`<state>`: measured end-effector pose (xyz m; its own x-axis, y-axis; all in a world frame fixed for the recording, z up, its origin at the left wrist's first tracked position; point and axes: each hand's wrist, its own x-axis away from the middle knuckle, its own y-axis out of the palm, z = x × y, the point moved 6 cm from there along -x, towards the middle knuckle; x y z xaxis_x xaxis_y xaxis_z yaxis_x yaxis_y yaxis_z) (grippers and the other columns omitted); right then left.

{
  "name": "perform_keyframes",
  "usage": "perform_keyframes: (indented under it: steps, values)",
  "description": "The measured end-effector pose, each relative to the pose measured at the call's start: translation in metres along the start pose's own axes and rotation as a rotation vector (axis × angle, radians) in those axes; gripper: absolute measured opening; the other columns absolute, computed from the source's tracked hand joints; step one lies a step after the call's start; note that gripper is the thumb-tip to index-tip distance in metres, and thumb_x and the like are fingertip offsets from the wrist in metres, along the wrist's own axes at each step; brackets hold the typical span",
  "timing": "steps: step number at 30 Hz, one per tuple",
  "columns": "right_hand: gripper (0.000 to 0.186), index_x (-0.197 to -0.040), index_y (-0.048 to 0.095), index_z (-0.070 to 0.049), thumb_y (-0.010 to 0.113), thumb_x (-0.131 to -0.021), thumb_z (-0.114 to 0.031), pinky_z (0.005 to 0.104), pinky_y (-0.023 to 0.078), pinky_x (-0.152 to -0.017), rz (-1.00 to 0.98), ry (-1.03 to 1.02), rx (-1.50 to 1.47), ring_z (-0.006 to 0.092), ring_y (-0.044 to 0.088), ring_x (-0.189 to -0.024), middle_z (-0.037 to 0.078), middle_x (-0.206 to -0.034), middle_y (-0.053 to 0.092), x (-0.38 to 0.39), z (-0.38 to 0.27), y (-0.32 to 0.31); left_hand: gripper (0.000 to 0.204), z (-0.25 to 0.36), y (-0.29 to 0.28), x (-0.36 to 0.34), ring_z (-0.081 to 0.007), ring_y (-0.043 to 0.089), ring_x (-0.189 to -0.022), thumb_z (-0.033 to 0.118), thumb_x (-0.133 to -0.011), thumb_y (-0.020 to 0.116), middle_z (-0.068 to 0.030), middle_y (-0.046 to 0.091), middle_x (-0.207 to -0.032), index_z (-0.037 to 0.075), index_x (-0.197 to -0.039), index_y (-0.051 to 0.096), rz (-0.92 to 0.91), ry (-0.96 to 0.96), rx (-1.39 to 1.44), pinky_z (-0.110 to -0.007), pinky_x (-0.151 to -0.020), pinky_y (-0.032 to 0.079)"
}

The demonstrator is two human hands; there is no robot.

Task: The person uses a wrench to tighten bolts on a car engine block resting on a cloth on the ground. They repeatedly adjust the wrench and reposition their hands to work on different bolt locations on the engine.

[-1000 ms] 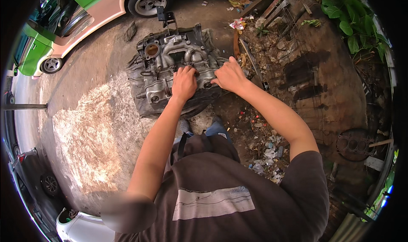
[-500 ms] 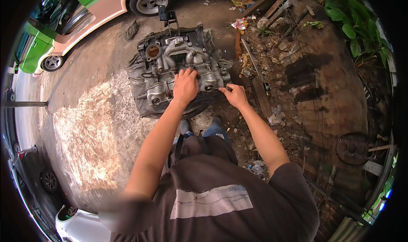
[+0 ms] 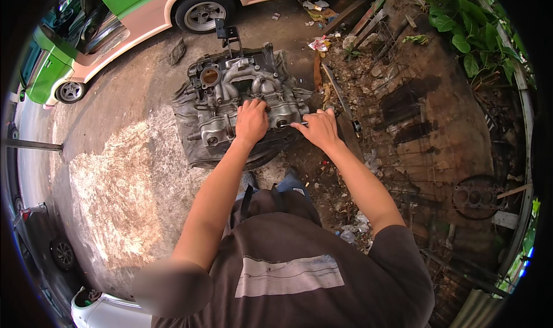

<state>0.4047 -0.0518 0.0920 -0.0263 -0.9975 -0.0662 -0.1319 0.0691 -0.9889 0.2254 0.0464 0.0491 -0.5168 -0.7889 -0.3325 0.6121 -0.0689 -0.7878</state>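
Observation:
A greasy grey metal engine (image 3: 233, 133) lies on a dark crumpled cover (image 3: 183, 120) on the ground before me. My left hand (image 3: 252, 123) grips the middle of its near side, the fingers bent over the upper edge. At the right, my right hand (image 3: 320, 129) is closed on a slim metal hand tool (image 3: 294, 124), probably a wrench. The tool's far end meets a dark round fitting (image 3: 281, 123) on the engine's near right corner. My fingers cover most of the handle, so its full shape is hidden.
A black bracket (image 3: 227, 33) sticks up at the engine's far side. Beyond stands a green and pink vehicle (image 3: 144, 8). Rubble, litter and a long strip (image 3: 340, 89) lie to the right. My feet are close to the engine's near edge.
My right hand has rolled over and the tool has turned slightly with it. The left hand keeps its place on the engine. The whole view has shifted a little.

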Motion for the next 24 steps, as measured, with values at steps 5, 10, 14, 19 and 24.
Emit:
perform_keyframes:
  steps: [5,10,14,19,24]
  values:
    - [0.044,-0.077,0.080,-0.010,0.077,-0.085,-0.053,0.0418,0.038,-0.086,-0.083,-0.148,0.242,0.0239,0.065,-0.080,0.006,-0.071,0.073,-0.029,-0.027,-0.019,0.014,0.001,-0.003,-0.001,-0.0316,0.058,-0.105,0.009,-0.089,0.063,-0.0067,0.065,-0.106,0.012,-0.100,0.070,-0.001,-0.010,-0.004,-0.046,-0.091,0.046]
    - [0.034,-0.073,0.079,-0.013,0.078,-0.085,-0.045,0.0390,0.038,-0.090,-0.103,-0.301,0.401,0.0230,0.067,-0.082,0.005,-0.069,0.072,-0.047,-0.062,-0.024,0.015,0.000,-0.004,-0.002,-0.0324,0.058,-0.105,0.009,-0.089,0.062,-0.0073,0.065,-0.107,0.011,-0.101,0.070,-0.033,-0.034,0.028,-0.047,-0.092,0.046]
    - [0.026,-0.072,0.078,-0.014,0.078,-0.085,-0.037,0.0383,0.038,-0.091,-0.112,-0.401,0.535,0.0232,0.069,-0.083,0.005,-0.069,0.072,-0.055,-0.086,-0.018,0.015,0.001,-0.005,-0.002,-0.0325,0.058,-0.105,0.009,-0.088,0.062,-0.0072,0.065,-0.107,0.010,-0.101,0.070,-0.020,-0.040,0.036,-0.047,-0.092,0.046]
    - [0.027,-0.070,0.076,-0.012,0.074,-0.088,-0.033,0.0413,0.038,-0.086,-0.139,-0.289,0.389,0.0243,0.068,-0.080,0.007,-0.068,0.071,-0.061,-0.072,-0.021,0.014,0.001,-0.006,0.000,-0.0326,0.058,-0.105,0.009,-0.088,0.063,-0.0082,0.066,-0.106,0.009,-0.100,0.069,0.003,-0.022,0.053,-0.047,-0.090,0.046]
    - [0.027,-0.071,0.074,-0.011,0.074,-0.087,-0.033,0.0442,0.038,-0.081,0.002,-0.179,0.224,0.0273,0.065,-0.078,0.008,-0.070,0.070,-0.056,-0.053,-0.017,0.014,-0.001,-0.005,0.000,-0.0329,0.058,-0.105,0.009,-0.087,0.064,-0.0087,0.067,-0.105,0.008,-0.100,0.068,-0.019,-0.022,0.063,-0.046,-0.090,0.047]
